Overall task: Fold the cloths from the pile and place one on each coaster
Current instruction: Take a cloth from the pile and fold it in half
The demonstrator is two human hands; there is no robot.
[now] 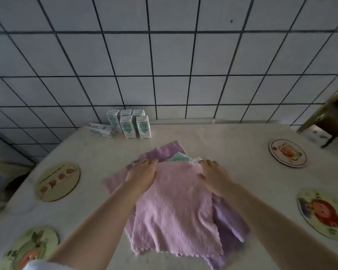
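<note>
A pink cloth (176, 207) lies on top of a pile in the middle of the table, over purple cloths (164, 152) and a green cloth (179, 157) that peeks out at the far edge. My left hand (143, 173) rests on the pink cloth's far left corner, my right hand (215, 176) on its far right corner, fingers curled over the far edge. Round picture coasters lie around the pile: two at the left (58, 181) (30, 248) and two at the right (287, 152) (324, 213). No cloth lies on any of them.
Several small white and green cartons (128, 123) stand at the table's (232, 145) far edge against the tiled wall, one lying flat (101, 129). A wooden stool or chair (328, 121) stands beyond the far right corner.
</note>
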